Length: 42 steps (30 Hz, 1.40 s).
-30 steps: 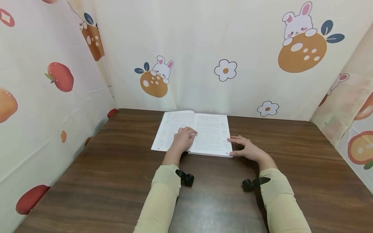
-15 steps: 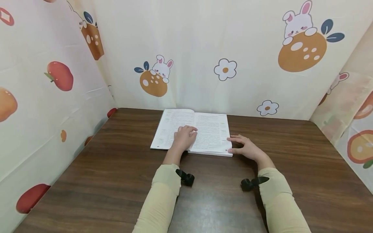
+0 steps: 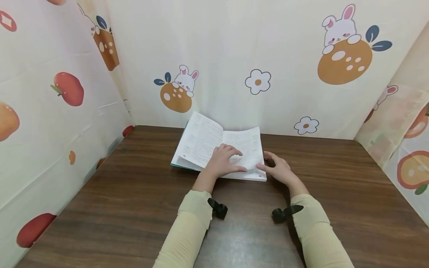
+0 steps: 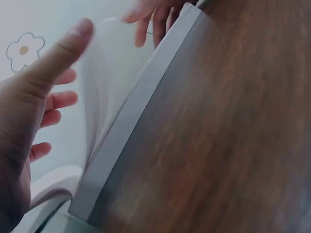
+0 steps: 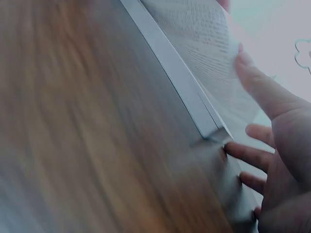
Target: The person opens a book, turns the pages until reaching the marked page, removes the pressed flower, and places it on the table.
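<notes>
An open book (image 3: 204,139) with printed pages lies at the back of the table. Its left-hand leaves stand raised off the cover. My left hand (image 3: 222,162) is over the right-hand page, its thumb and fingers spread apart with nothing between them. At the book's right edge is my right hand (image 3: 277,169). The right wrist view shows its thumb tip against the edge of a lifted, curving page (image 5: 204,43), with the other fingers apart from the thumb beside the book's corner. In the left wrist view, the page block (image 4: 131,116) runs along the table, below the left hand.
The dark wooden table (image 3: 127,208) reaches back to a patterned curtain (image 3: 221,56) right behind the book. More curtain stands along the left and right sides. A black strap mount (image 3: 218,208) sits on the left wrist, another black mount (image 3: 283,214) on the right.
The book's left-hand leaves have risen from lying flat. My left hand has moved right and its fingers have spread. The right hand has shifted left, its thumb further over the page.
</notes>
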{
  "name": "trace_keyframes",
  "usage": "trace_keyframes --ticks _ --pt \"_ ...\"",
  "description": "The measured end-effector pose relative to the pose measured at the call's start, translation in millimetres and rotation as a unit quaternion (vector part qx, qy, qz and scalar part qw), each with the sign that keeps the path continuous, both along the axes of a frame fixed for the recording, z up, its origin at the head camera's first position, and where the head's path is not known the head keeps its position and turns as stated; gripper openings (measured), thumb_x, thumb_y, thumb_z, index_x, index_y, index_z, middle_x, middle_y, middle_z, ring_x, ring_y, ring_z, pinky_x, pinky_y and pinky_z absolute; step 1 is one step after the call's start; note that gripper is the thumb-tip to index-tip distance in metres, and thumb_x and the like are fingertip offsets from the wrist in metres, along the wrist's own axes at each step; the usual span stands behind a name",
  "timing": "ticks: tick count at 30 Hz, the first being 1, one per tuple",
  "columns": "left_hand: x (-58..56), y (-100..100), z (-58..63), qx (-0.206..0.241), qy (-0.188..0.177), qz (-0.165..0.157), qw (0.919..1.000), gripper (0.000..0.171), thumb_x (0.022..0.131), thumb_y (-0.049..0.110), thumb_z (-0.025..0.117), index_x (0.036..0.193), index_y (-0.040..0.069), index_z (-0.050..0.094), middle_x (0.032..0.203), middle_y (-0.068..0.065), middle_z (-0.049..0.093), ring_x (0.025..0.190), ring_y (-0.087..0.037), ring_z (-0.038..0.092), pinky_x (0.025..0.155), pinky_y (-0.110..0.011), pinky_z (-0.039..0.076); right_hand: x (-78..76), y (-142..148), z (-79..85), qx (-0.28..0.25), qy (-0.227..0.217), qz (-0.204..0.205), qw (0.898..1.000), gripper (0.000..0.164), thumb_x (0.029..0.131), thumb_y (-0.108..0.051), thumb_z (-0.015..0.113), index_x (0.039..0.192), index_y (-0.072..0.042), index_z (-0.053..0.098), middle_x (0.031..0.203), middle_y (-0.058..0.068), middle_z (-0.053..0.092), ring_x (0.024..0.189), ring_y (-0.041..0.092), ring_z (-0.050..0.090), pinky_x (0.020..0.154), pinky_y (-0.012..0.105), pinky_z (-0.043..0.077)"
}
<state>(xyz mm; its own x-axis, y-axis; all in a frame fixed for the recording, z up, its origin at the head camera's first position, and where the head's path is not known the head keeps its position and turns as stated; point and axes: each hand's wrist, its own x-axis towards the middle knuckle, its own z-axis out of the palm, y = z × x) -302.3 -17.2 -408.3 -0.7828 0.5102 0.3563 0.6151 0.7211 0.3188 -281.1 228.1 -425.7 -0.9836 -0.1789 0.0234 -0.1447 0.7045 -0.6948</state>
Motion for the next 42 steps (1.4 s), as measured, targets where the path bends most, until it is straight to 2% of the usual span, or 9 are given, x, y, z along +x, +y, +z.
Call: trace_keyframes --ticks 3,6,15,22,29,31,34,37,42 --pt "2.5 4.4 2.6 -0.029 0.008 -0.008 0.9995 0.06 0.066 0.065 0.069 0.112 0.026 0.064 0.115 0.005 0.058 0.11 -0.016 0.042 0.09 -0.04 0.032 0.3 -5.5 1.0 0.021 0.009 -0.011 1.0 0.079 0.081 -0.06 0.058 0.137 -0.006 0.04 0.138 0.017 0.043 0.129 0.037 0.03 0.102 0.059 0.016" --pt "3.6 8.3 4.3 -0.056 0.025 -0.01 0.9981 0.057 0.072 0.061 0.068 0.118 0.027 0.06 0.117 0.005 0.056 0.111 -0.017 0.042 0.091 -0.042 0.031 1.2 -8.7 1.3 0.035 0.013 -0.019 0.999 0.078 0.082 -0.06 0.056 0.136 -0.005 0.042 0.138 0.019 0.041 0.129 0.042 0.027 0.102 0.061 0.011" --pt "7.6 19.0 8.8 -0.111 0.043 -0.012 0.9928 0.064 0.076 0.051 0.068 0.133 0.03 0.047 0.123 0.004 0.05 0.117 -0.018 0.037 0.096 -0.046 0.025 3.1 -9.5 1.2 0.048 0.001 -0.03 0.998 0.079 0.084 -0.06 0.054 0.136 -0.004 0.041 0.14 0.022 0.037 0.129 0.046 0.022 0.103 0.06 0.008" --pt "8.8 25.3 10.0 -0.114 0.092 0.025 0.9889 0.047 0.084 0.038 0.065 0.128 0.029 0.052 0.118 0.007 0.056 0.113 -0.015 0.043 0.095 -0.044 0.026 2.0 -9.3 -0.2 0.052 0.0 -0.029 0.998 0.078 0.085 -0.061 0.052 0.137 -0.004 0.041 0.14 0.023 0.036 0.129 0.046 0.021 0.103 0.06 0.008" --pt "7.6 22.6 14.8 -0.013 0.147 0.125 0.9811 0.035 0.085 0.022 0.06 0.12 0.019 0.06 0.099 0.004 0.067 0.094 -0.016 0.058 0.087 -0.04 0.038 2.2 -8.5 -0.5 0.045 -0.006 -0.031 0.998 0.077 0.084 -0.061 0.052 0.137 -0.006 0.041 0.141 0.023 0.035 0.13 0.045 0.02 0.104 0.059 0.007" --pt "7.4 17.7 19.1 0.042 0.136 0.154 0.9777 0.033 0.084 0.026 0.061 0.115 0.014 0.063 0.088 0.0 0.067 0.083 -0.019 0.06 0.082 -0.039 0.04 1.9 -8.6 -0.9 0.046 -0.01 -0.031 0.998 0.078 0.084 -0.062 0.053 0.137 -0.006 0.041 0.141 0.023 0.034 0.13 0.045 0.019 0.104 0.059 0.006" --pt "7.0 6.4 27.0 0.135 0.113 0.19 0.9659 0.025 0.087 0.034 0.061 0.091 0.01 0.064 0.068 -0.002 0.06 0.065 -0.021 0.056 0.066 -0.035 0.041 1.0 -8.5 -1.4 0.047 -0.013 -0.031 0.998 0.08 0.082 -0.063 0.053 0.137 -0.007 0.041 0.142 0.023 0.033 0.131 0.045 0.018 0.104 0.059 0.006" --pt "6.4 -8.1 35.1 0.221 0.086 0.206 0.9492 0.038 0.09 0.04 0.058 0.068 0.009 0.053 0.054 -0.002 0.047 0.052 -0.019 0.046 0.051 -0.031 0.035 0.6 -8.3 -1.5 0.049 -0.013 -0.03 0.998 0.08 0.082 -0.063 0.053 0.137 -0.007 0.041 0.141 0.022 0.033 0.131 0.045 0.017 0.104 0.059 0.005" --pt "3.6 -33.0 46.8 0.289 0.047 0.226 0.9292 0.036 0.09 0.038 0.059 0.073 0.007 0.062 0.055 -0.001 0.048 0.052 -0.015 0.044 0.048 -0.028 0.033 0.7 -6.9 -2.2 0.052 -0.013 -0.027 0.998 0.08 0.082 -0.063 0.054 0.137 -0.006 0.041 0.142 0.023 0.033 0.131 0.045 0.017 0.104 0.06 0.005"
